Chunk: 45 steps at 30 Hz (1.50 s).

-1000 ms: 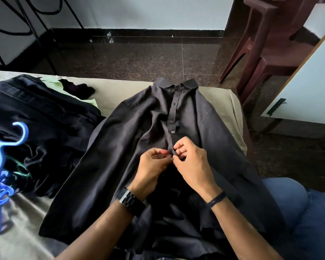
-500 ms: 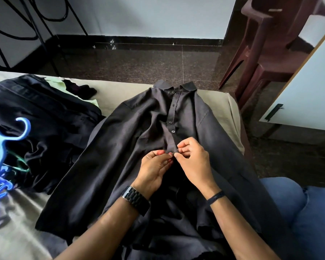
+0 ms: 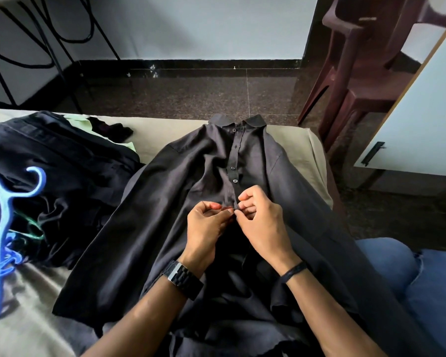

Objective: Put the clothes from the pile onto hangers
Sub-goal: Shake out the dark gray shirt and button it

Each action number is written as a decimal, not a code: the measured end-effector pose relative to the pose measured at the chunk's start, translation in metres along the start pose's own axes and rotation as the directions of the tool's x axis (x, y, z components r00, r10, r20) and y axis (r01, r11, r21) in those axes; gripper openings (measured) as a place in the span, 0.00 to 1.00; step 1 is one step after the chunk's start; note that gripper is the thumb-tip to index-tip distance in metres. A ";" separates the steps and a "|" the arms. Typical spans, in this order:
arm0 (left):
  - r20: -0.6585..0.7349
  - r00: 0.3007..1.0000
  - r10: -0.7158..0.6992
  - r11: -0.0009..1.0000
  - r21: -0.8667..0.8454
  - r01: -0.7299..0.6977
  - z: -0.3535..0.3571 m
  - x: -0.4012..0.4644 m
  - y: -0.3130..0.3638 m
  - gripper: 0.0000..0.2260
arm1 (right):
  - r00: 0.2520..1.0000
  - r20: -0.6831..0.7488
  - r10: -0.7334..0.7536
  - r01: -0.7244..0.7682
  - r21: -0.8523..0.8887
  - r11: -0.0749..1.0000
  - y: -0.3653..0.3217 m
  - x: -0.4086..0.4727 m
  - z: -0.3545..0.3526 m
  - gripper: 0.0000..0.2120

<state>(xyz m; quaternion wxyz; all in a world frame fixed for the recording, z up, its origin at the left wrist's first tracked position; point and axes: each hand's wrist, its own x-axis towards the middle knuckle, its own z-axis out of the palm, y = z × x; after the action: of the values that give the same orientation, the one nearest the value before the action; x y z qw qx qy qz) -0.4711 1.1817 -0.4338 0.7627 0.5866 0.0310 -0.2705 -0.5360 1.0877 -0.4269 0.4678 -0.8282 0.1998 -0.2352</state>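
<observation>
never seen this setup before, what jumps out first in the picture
A dark collared shirt lies spread face up across the middle of the bed, with the left hand and right hand pinching its button placket at mid-chest. At the left edge, bright blue hangers lie beside a pile of dark clothes.

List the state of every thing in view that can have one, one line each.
dark shirt: laid flat on the bed, collar away from the person, upper buttons fastened.
left hand: pinching the shirt placket.
right hand: pinching the placket opposite the left.
clothes pile: heaped, none on hangers.
blue hangers: bunched, bare.
cabinet door: closed.
plastic chairs: stacked.
</observation>
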 end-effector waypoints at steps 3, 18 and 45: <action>-0.009 1.000 0.009 1.000 -0.026 -0.009 0.001 0.001 0.001 0.12 | 1.000 0.025 -0.011 0.011 0.019 1.000 0.002 0.002 -0.004 0.09; 0.030 0.992 0.122 0.987 0.099 -0.124 0.006 0.002 -0.001 0.13 | 0.997 0.008 0.074 -0.074 0.166 0.983 0.011 0.005 -0.007 0.14; 0.333 0.943 0.007 0.291 0.901 -0.321 -0.043 0.003 -0.001 0.04 | 0.985 0.116 0.127 -0.064 -0.433 0.899 0.019 -0.031 -0.003 0.09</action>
<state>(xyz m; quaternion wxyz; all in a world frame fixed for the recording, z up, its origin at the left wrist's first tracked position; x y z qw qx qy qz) -0.4572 1.2197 -0.4496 0.2921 0.8790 -0.2969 -0.2322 -0.5652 1.0937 -0.4479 0.2988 -0.9143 0.2532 -0.1031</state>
